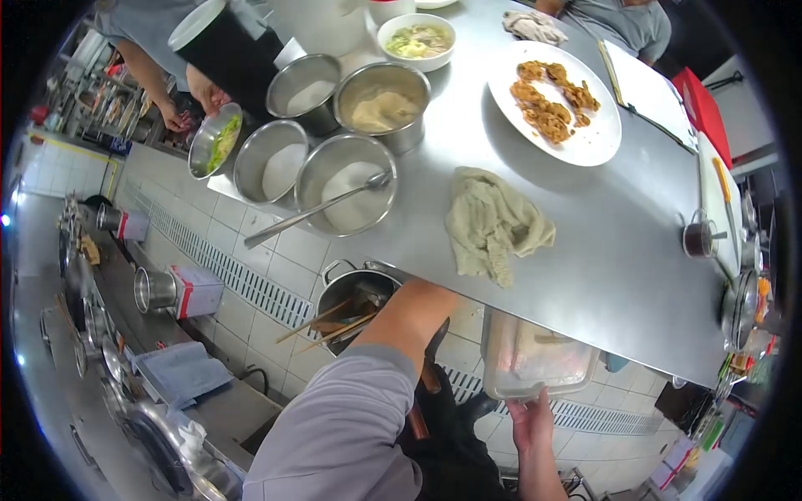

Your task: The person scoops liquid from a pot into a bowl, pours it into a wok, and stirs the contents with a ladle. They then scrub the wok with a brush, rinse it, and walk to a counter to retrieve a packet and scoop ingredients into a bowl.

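Note:
A clear plastic container [539,359] with something pale and pinkish inside juts out from under the steel table's edge. Its near end is gripped by my right hand [532,419], fingers under the rim and thumb at the side. My left forearm, in a grey sleeve, reaches beneath the tabletop, so the table hides my left hand. Above the container, a crumpled greenish cloth [493,221] lies on the steel table [618,275]. Beside my left forearm, a dark pot [334,288] holds wooden sticks and other utensils.
Metal pots of white powder [338,188], one with a spoon [313,213], stand at the table's left. A plate of fried pieces [522,138] and a bowl of chopped greens [418,42] sit farther back. Another person's hands [196,100] are near a metal bowl [200,150].

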The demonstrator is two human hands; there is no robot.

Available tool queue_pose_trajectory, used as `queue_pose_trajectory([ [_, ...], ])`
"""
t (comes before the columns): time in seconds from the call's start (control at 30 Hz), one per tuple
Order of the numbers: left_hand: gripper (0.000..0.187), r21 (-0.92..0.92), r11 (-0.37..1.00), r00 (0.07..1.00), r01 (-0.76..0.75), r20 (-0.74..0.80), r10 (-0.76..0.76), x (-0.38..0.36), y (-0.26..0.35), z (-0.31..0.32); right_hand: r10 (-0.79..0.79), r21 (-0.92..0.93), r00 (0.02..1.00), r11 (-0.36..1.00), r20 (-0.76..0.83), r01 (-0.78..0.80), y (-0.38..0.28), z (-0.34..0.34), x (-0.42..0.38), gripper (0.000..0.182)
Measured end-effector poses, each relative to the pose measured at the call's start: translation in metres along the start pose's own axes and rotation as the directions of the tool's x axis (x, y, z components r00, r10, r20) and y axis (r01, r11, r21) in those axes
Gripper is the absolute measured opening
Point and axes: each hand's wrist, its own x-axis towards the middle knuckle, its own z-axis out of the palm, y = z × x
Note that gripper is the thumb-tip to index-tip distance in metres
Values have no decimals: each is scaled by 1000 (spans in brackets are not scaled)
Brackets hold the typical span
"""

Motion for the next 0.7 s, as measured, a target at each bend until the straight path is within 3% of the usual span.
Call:
queue_pose_trajectory([
  [0.37,24,-13,1000,999,-23,39,24,2,20,20,-136,212,990,967,-42,142,17,53,17,45],
  [0.43,24,-286,958,998,-14,-55,-2,1,17,27,-132,232,990,962,-57,142,14,62,19,46],
  [0.5,24,-234,972,1000,17,-2,-18,5,14,22,-135,257,991,957,-8,133,9,66,27,47],
  [0.7,24,-145,988,991,51,134,-32,11,-1,-5,-132,218,989,965,-68,144,-8,78,44,47],
])
